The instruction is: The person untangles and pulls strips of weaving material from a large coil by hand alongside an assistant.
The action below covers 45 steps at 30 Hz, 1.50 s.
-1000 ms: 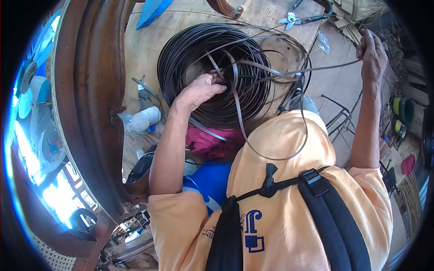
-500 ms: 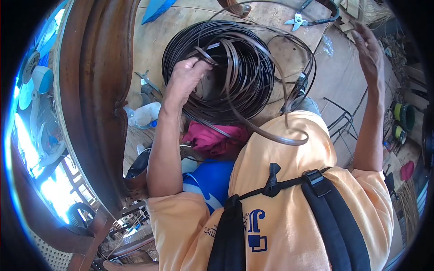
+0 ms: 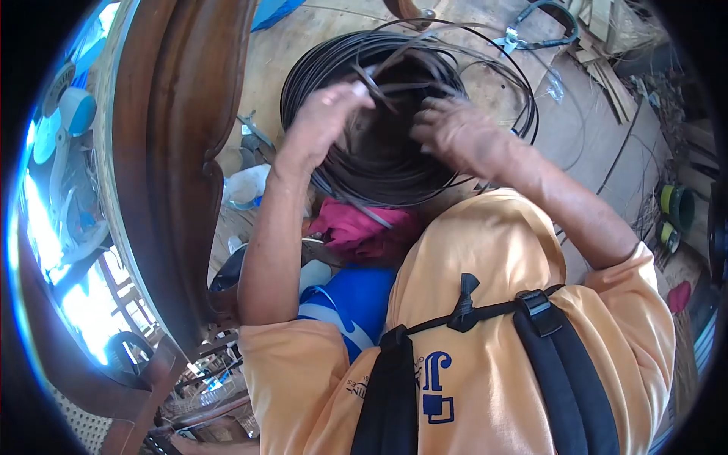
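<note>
A large coil of dark brown flat strip lies on the floor in front of me, with loose loops spreading to its right. My left hand is closed at the coil's left inner side, thumb and finger pinching a piece of the strip. Over the right part of the coil is my right hand, its fingers curled and smeared by motion. Loose strip passes close by its fingertips; whether it grips any is unclear. A bunched magenta cloth sits just below the coil, partly under a strip.
Tall carved dark wood furniture stands at my left. Pruning shears lie beyond the coil near wood scraps. Beside the coil's left is a translucent plastic container. Something blue is near my left elbow. Tape rolls are at far right.
My right hand has swept from the upper right, where it was raised and open, inward to the coil. The long loop over my lap is gone from there. My left hand has shifted slightly right and up.
</note>
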Available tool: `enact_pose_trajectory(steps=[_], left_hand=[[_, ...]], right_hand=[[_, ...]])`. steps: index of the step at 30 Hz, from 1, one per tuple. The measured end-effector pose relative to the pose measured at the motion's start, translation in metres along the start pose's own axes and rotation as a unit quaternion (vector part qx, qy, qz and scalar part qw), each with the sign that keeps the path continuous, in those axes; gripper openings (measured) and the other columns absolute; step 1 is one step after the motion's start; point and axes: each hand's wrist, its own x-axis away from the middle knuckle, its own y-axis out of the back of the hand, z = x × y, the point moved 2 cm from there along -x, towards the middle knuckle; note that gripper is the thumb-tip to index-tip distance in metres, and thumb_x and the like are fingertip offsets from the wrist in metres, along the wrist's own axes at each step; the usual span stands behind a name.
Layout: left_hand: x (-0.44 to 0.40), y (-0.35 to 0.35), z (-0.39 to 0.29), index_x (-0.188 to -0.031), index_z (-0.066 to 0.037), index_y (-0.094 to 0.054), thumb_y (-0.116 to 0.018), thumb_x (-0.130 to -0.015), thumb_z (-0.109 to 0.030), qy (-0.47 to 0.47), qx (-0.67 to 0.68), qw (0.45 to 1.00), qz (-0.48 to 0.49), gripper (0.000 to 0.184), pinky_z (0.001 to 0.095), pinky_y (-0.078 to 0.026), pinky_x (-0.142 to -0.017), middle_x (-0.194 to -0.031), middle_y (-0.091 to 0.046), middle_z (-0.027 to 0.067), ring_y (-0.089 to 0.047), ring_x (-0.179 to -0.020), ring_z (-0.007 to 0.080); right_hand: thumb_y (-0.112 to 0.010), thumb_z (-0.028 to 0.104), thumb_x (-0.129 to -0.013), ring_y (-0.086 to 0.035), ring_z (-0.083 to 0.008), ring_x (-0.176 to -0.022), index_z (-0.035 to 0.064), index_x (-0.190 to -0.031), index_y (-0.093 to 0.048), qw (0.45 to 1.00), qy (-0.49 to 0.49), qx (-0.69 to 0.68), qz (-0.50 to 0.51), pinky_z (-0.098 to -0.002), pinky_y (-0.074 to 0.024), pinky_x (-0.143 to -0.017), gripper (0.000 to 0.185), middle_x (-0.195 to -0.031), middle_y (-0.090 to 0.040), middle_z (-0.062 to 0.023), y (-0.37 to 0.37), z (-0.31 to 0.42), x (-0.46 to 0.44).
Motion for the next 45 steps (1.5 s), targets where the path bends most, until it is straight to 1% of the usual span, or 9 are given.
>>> enact_pose_trajectory(steps=[2,12,17,20,24,28,39,44,45], left_hand=[[0.004,0.008,-0.001,-0.099,-0.003,-0.06,-0.05,-0.094,-0.028,0.018,0.202,0.978,-0.047,0.027,0.0302,-0.043,-0.084,-0.095,-0.063,0.0068,-0.059,-0.093,0.016],[0.015,-0.009,-0.006,-0.105,-0.002,-0.054,-0.049,-0.095,-0.029,0.024,0.185,0.982,0.0,0.03,0.0241,-0.047,-0.069,-0.089,-0.061,0.0057,-0.059,-0.074,0.0105],[0.026,-0.014,-0.025,-0.074,-0.004,-0.059,-0.049,-0.093,-0.034,-0.001,0.054,0.997,0.048,0.037,0.0206,-0.038,-0.058,-0.07,-0.056,0.0025,-0.048,-0.062,0.0077],[0.03,0.004,-0.029,-0.067,-0.006,-0.056,-0.051,-0.091,-0.035,0.035,0.076,0.995,-0.057,0.038,0.0201,-0.038,-0.054,-0.066,-0.056,0.0027,-0.046,-0.058,0.0062],[0.03,0.026,-0.025,-0.066,-0.013,-0.047,-0.057,-0.09,-0.034,-0.025,0.224,0.963,-0.148,0.033,0.0225,-0.035,-0.054,-0.06,-0.044,-0.0023,-0.038,-0.052,0.0061],[0.027,0.021,-0.026,-0.067,-0.014,-0.045,-0.057,-0.09,-0.033,-0.039,0.277,0.946,-0.161,0.032,0.0235,-0.036,-0.057,-0.063,-0.041,-0.0024,-0.037,-0.055,0.0073],[0.034,0.0,-0.024,-0.08,-0.007,-0.056,-0.06,-0.089,-0.025,-0.053,-0.051,0.997,-0.029,0.021,0.0211,-0.042,-0.062,-0.071,-0.053,-0.0025,-0.048,-0.064,0.005],[0.033,-0.016,-0.023,-0.094,0.001,-0.058,-0.061,-0.086,-0.024,0.008,-0.168,0.986,-0.012,0.026,0.0268,-0.045,-0.067,-0.076,-0.06,0.0054,-0.056,-0.07,0.0127],[0.037,-0.021,-0.018,-0.096,0.002,-0.058,-0.061,-0.085,-0.025,0.043,-0.196,0.98,-0.001,0.029,0.0285,-0.046,-0.068,-0.076,-0.061,0.008,-0.058,-0.07,0.0155]], right_hand=[[-0.053,0.018,-0.085,-0.054,-0.0267,-0.108,0.0093,-0.108,-0.058,0.996,0.008,-0.085,-0.025,-0.0361,-0.0428,-0.09,0.024,-0.107,-0.06,-0.0093,0.002,-0.014,0.002],[-0.067,0.021,-0.077,-0.057,-0.0361,-0.093,0.0015,-0.116,-0.045,0.919,-0.22,-0.247,-0.213,-0.0407,-0.0478,-0.078,0.049,-0.1,-0.057,-0.02,0.022,0.011,-0.019],[-0.067,0.018,-0.074,-0.056,-0.0325,-0.091,0.0056,-0.104,-0.052,0.934,-0.256,-0.134,-0.209,-0.0398,-0.0485,-0.076,0.036,-0.093,-0.056,-0.0137,-0.001,0.014,-0.041],[-0.059,0.011,-0.077,-0.057,-0.0317,-0.084,0.0051,-0.099,-0.058,0.922,-0.227,-0.174,-0.261,-0.0403,-0.048,-0.073,0.023,-0.09,-0.059,-0.0137,-0.005,0.0,-0.038],[-0.063,0.024,-0.086,-0.05,-0.0118,-0.062,0.0003,-0.088,-0.063,0.829,-0.317,-0.43,-0.165,-0.0299,-0.043,-0.059,0.024,-0.067,-0.054,-0.0033,0.005,-0.025,-0.022],[-0.063,0.028,-0.086,-0.056,-0.0112,-0.079,0.0007,-0.091,-0.064,0.747,-0.26,-0.592,-0.152,-0.0266,-0.0467,-0.072,0.027,-0.1,-0.061,-0.0058,0.013,-0.039,-0.013],[-0.057,0.004,-0.087,-0.052,-0.0122,-0.109,0.006,-0.101,-0.057,0.627,-0.156,-0.732,-0.218,-0.0261,-0.0447,-0.084,0.014,-0.122,-0.054,-0.006,0.002,-0.036,0.001],[-0.054,0.007,-0.088,-0.062,-0.0167,-0.076,0.0078,-0.103,-0.05,0.489,-0.185,-0.789,-0.324,-0.0277,-0.0504,-0.069,0.016,-0.096,-0.063,-0.0086,0.046,-0.037,0.027],[-0.052,0.009,-0.091,-0.058,-0.0163,-0.067,0.0075,-0.105,-0.048,0.447,-0.082,-0.817,-0.356,-0.0262,-0.0482,-0.062,0.015,-0.087,-0.062,-0.0093,0.06,-0.052,0.041]])
